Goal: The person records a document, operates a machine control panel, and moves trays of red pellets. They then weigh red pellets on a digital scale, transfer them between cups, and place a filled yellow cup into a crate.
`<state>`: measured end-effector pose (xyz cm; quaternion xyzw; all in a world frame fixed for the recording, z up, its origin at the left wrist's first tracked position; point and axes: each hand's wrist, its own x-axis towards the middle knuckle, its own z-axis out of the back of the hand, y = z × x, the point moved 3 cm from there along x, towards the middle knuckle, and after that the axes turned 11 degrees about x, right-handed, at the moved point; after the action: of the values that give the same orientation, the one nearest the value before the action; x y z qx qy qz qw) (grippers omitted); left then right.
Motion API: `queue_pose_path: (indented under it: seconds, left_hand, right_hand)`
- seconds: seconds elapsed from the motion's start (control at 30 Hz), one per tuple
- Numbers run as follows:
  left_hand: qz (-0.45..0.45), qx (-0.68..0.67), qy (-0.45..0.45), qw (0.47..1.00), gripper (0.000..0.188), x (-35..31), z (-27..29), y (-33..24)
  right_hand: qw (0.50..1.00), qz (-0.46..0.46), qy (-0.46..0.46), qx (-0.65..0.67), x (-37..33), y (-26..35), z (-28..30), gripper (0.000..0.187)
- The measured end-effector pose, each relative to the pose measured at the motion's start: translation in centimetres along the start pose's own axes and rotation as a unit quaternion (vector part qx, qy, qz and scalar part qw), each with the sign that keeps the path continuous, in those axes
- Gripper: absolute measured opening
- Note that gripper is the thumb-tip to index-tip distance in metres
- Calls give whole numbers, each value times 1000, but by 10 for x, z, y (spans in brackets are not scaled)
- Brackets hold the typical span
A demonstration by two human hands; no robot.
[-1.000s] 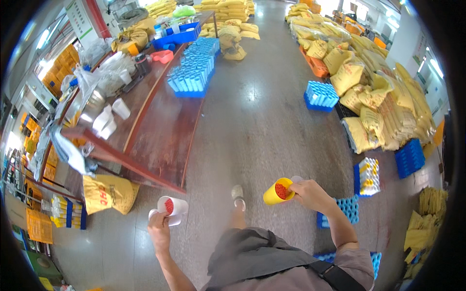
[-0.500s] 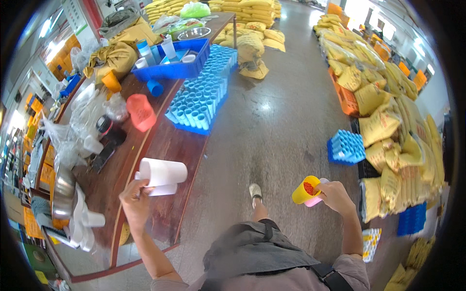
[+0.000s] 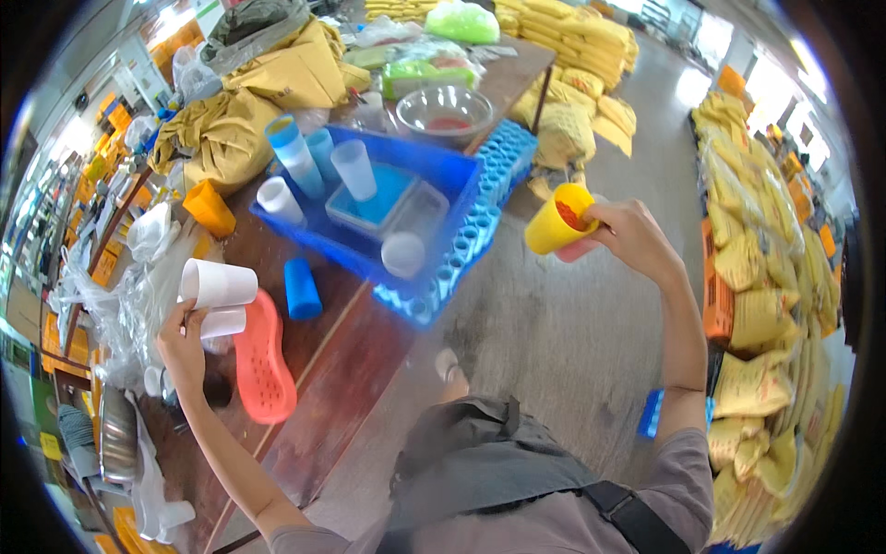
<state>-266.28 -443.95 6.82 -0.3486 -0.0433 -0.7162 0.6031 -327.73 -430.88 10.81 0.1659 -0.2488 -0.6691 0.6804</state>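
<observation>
My left hand (image 3: pixel 185 346) is closed on two white plastic cups (image 3: pixel 220 284), held sideways above the table's left part. A coral-red sole-shaped piece with small holes (image 3: pixel 265 365) lies close to those cups. Raised at the right, over the floor, my right hand (image 3: pixel 637 238) grips a yellow cup (image 3: pixel 552 227) by its rim. Small red-orange pieces (image 3: pixel 570 214) show inside its tilted mouth. Behind it is a pink cup (image 3: pixel 581 248), mostly hidden, in the same hand.
On the table (image 3: pixel 332 406) sits a blue tray (image 3: pixel 355 258) of cups and clear boxes. Beyond it is a steel bowl (image 3: pixel 466 100). Light-blue cups (image 3: pixel 461 249) in rows stand beside the table. Yellow sacks (image 3: pixel 761 323) are piled at the right.
My view has moved forward and turned left, bringing the blue tray nearer. My right hand has lifted the yellow and pink cups. The white cups remain in my left hand.
</observation>
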Motion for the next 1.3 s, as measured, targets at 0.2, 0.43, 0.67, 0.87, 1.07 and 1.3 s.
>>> queue_pose_path:
  seconds: [0.2, 0.43, 0.67, 0.87, 1.07, 1.3]
  left_hand:
    - [33, 94, -13, 995, 14, 107, -96, 26]
    - [113, 76, 15, 991, 12, 141, -181, 66]
    - [118, 129, 87, 981, 15, 123, -200, 56]
    - [166, 111, 127, 972, 25, 127, -193, 40]
    - [182, 172, 131, 959, 40, 137, -186, 24]
    - [152, 267, 82, 948, 87, 147, -196, 27]
  right_hand:
    - [981, 192, -2, 15, 254, 26, 6, 18]
    - [951, 303, 24, 52, 477, 39, -89, 21]
    - [909, 365, 179, -86, 559, 8, -157, 18]
    - [873, 385, 286, -91, 570, -9, -200, 22]
    - [882, 361, 300, -37, 554, -4, -180, 35]
    - [912, 382, 151, -18, 508, 28, -138, 35]
